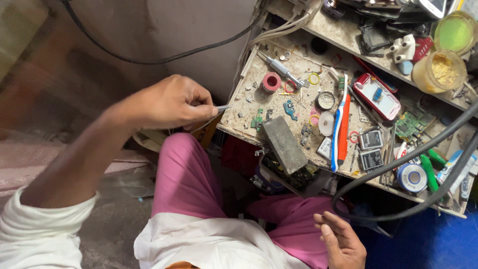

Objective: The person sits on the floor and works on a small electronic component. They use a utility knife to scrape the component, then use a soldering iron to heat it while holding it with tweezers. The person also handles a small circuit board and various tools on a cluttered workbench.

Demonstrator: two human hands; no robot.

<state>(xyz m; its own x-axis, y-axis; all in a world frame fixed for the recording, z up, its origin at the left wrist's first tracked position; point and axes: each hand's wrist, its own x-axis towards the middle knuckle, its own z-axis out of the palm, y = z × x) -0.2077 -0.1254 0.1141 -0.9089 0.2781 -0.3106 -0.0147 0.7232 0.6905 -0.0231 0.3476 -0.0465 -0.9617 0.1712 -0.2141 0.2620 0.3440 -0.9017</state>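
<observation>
A right hand (341, 244) rests loosely open and empty over pink trousers (186, 182); the left hand (167, 104) pinches tweezers (223, 107) beside the cluttered workbench (239, 119), nothing yet picked up.

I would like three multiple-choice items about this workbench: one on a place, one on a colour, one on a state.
1. Where does the grey block lie?
A. at the bench's near edge
B. on the floor
C. in a jar

2. What colour are the trousers?
A. black
B. pink
C. green

3. What is the left hand doing?
A. resting open
B. gripping a phone
C. pinching thin metal tweezers

Answers: 1 A, the block overhangs that edge; 2 B, pink cloth covers both legs; 3 C, metal tips stick out of the closed fingers.
</observation>
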